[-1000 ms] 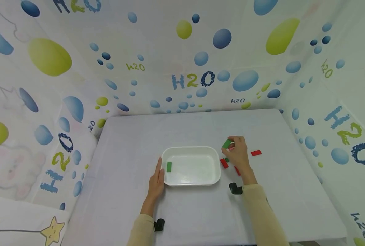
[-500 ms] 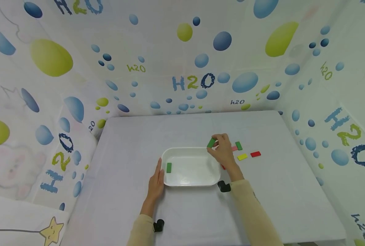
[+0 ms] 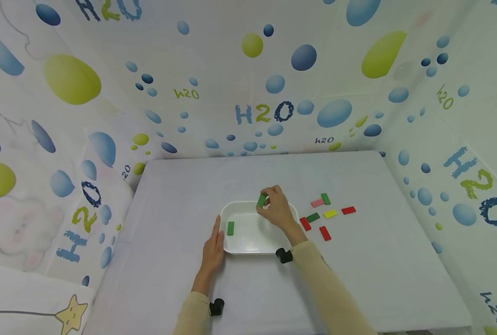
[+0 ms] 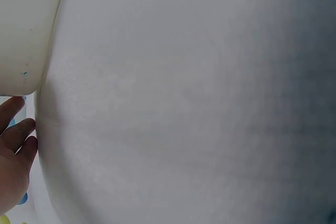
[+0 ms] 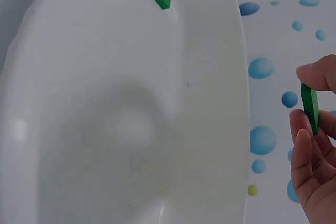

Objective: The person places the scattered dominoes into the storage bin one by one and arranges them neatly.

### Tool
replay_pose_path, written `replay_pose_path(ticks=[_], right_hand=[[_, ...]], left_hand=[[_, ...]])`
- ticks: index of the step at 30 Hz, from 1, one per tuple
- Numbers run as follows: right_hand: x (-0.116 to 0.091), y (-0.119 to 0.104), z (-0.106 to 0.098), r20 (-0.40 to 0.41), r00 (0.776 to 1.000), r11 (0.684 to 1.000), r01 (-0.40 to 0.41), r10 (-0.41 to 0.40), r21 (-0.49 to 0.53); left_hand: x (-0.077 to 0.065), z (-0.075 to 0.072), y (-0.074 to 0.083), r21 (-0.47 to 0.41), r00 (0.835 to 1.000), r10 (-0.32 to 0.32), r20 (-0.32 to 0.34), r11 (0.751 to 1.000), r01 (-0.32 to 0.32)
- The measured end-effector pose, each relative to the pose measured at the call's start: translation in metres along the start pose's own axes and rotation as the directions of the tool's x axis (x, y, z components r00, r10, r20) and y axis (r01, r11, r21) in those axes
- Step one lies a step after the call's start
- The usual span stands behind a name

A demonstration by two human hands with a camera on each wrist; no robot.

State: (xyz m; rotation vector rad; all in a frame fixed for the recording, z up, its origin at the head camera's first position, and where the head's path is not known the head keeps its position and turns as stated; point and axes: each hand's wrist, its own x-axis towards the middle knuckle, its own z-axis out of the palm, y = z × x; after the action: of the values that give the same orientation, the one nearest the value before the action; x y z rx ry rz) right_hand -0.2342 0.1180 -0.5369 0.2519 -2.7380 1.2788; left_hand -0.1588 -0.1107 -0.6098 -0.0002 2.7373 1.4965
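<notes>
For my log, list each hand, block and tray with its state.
Tray, on table
Green block in tray, lying flat
Held green block, off table
Right hand, pinching held green block
Left hand, touching tray's side
Three red blocks, on table
Two other green blocks, on table
Pink block, on table
Yellow block, on table

Right hand with green block now at far rim of white tray, away from loose blocks
</notes>
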Motion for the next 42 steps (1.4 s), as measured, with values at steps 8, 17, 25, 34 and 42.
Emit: replay_pose_path(ticks=[8,17,25,34,42], right_hand=[[-0.001,-0.011,0.029,0.144,0.989,0.995,0.050,-0.038,-0.082],[0.000,-0.017,0.044,0.196,0.980,0.994,0.062,-0.043,-0.093],[0.006,-0.018,0.058,0.273,0.962,0.982,0.038,0.015,-0.186],[0.010,-0.019,0.074,0.356,0.934,0.958,0.068,0.037,-0.278],[0.008,-0.016,0.081,0.382,0.922,0.950,0.057,0.068,-0.307]], left_hand=[[0.000,0.000,0.000,0.012,1.000,0.013,-0.007,1.000,-0.013],[0.000,0.000,-0.001,0.008,1.000,0.024,-0.012,1.000,-0.024],[0.000,-0.001,0.000,0.016,1.000,0.021,-0.005,1.000,-0.021],[-0.001,0.000,-0.001,0.011,0.999,0.035,-0.025,0.999,-0.035],[-0.002,-0.002,0.003,0.012,0.999,0.034,-0.021,0.999,-0.034]])
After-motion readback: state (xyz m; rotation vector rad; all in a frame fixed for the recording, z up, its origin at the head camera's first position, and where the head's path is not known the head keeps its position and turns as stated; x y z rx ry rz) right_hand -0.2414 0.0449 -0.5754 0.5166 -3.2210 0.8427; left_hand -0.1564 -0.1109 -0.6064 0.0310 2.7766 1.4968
